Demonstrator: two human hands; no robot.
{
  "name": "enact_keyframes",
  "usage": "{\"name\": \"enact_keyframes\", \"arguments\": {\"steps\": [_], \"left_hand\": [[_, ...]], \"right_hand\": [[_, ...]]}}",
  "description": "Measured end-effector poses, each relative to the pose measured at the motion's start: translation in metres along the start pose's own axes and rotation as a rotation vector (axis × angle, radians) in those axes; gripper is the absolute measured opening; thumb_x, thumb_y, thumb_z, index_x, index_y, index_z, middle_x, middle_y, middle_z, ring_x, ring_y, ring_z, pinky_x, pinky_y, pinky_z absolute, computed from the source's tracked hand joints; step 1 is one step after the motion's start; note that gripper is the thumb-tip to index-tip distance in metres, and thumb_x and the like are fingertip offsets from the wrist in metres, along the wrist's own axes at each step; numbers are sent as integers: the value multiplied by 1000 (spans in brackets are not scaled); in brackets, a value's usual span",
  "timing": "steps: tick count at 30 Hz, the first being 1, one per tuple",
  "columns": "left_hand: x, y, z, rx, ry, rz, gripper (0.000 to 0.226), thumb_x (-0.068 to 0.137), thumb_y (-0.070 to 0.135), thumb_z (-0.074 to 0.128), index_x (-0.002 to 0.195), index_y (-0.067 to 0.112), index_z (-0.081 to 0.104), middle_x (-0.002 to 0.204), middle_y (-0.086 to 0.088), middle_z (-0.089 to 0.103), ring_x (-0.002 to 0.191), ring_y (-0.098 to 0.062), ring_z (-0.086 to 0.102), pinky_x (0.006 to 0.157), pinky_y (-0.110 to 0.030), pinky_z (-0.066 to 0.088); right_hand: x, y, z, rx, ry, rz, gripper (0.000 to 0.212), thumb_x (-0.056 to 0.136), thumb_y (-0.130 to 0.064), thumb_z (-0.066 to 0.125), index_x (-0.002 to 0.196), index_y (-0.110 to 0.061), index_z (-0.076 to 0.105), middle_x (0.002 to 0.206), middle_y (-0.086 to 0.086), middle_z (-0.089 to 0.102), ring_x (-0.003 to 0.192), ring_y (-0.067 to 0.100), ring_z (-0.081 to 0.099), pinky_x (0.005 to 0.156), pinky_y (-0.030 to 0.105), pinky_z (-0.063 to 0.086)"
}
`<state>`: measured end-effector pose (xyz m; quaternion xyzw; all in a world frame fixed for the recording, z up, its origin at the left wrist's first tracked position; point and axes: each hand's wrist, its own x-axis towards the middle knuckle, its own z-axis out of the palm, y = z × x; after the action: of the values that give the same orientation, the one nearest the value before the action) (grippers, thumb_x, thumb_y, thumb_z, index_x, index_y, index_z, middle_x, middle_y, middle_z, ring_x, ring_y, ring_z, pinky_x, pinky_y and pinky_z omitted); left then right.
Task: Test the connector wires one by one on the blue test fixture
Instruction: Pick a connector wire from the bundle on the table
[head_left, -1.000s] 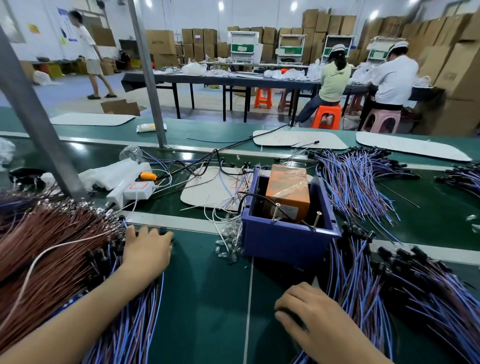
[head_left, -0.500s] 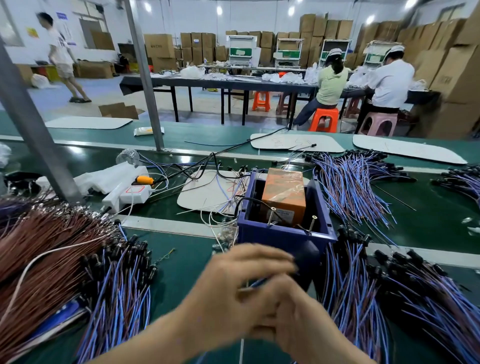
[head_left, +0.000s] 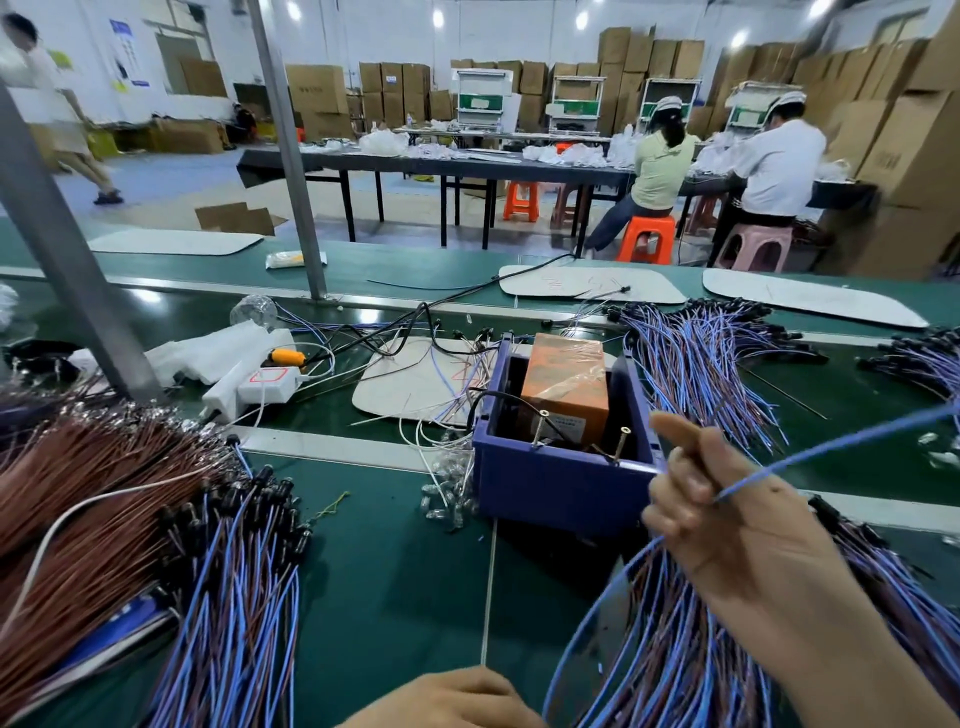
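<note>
My right hand (head_left: 737, 525) is up in front of the right front corner of the blue test fixture (head_left: 561, 483). Its lower fingers are curled in around a single blue wire (head_left: 852, 441), and the index finger sticks up straight. From my grip the wire runs up and off to the right, and its other part loops down and to the left below my wrist.

My left hand (head_left: 452, 696) shows only as knuckles at the bottom edge, in front of the fixture. I cannot tell whether it is open or holding anything.

Under my right hand, to the right of the fixture, lies a thick pile of connector wires (head_left: 691, 660), blue and brown with black ends. Inside the fixture stands an orange box (head_left: 566, 384) wrapped in clear film, and two metal pins (head_left: 543, 423) rise near its front wall.

At its left front corner sits a small heap of clear glass bulbs (head_left: 447, 499). Further left is another bundle of blue and brown wires (head_left: 234, 571), and beyond it a mass of brown wires (head_left: 78, 493). Behind the fixture to the left is a white power strip (head_left: 260, 384). Behind it to the right more wires (head_left: 701, 364) fan across the green belt (head_left: 395, 571).
</note>
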<state>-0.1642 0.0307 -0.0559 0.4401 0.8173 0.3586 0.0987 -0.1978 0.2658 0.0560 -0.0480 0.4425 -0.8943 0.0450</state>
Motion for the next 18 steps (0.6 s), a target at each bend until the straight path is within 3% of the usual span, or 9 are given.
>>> {"name": "enact_keyframes", "arguments": {"steps": [2,5,8,11,15,18], "left_hand": [[2,-1,1,-179,-60,-150,22,102,4,36,115,8,54,126,15,58,114,10,45,103,-10,25],[10,3,-8,-45,48,-107,22,102,8,38,114,-2,53,127,-3,58,114,10,47,100,-9,29],[24,6,-10,190,49,26,27,100,23,45,99,9,68,120,6,64,117,8,47,100,-11,30],[31,9,-15,485,122,161,28,97,29,49,82,21,71,105,19,67,115,7,52,99,-18,38],[47,31,-18,402,317,159,26,97,32,50,90,20,72,102,14,69,105,1,60,96,-26,43],[66,56,-26,54,643,101,27,92,30,58,116,21,66,109,13,67,93,-1,64,85,-21,50]], "right_hand": [[1,-7,0,-38,70,-83,29,83,-33,57,87,-12,77,53,-6,36,37,5,30,36,16,31],[2,-11,3,-43,152,-154,37,90,-33,47,81,-13,76,52,-6,32,36,3,23,34,15,21],[1,-14,9,-53,180,-216,38,89,-36,47,78,-13,74,49,-6,30,36,5,21,35,16,20],[-1,-16,10,-134,185,-273,38,90,-37,47,78,-11,73,49,-5,29,38,6,21,36,17,20],[-2,-1,12,-280,264,-298,39,90,-36,48,69,-10,68,49,-5,28,40,8,20,37,17,18],[-3,21,9,-524,327,-345,39,87,-41,49,69,-9,63,44,-7,32,41,6,26,40,17,21]]}}
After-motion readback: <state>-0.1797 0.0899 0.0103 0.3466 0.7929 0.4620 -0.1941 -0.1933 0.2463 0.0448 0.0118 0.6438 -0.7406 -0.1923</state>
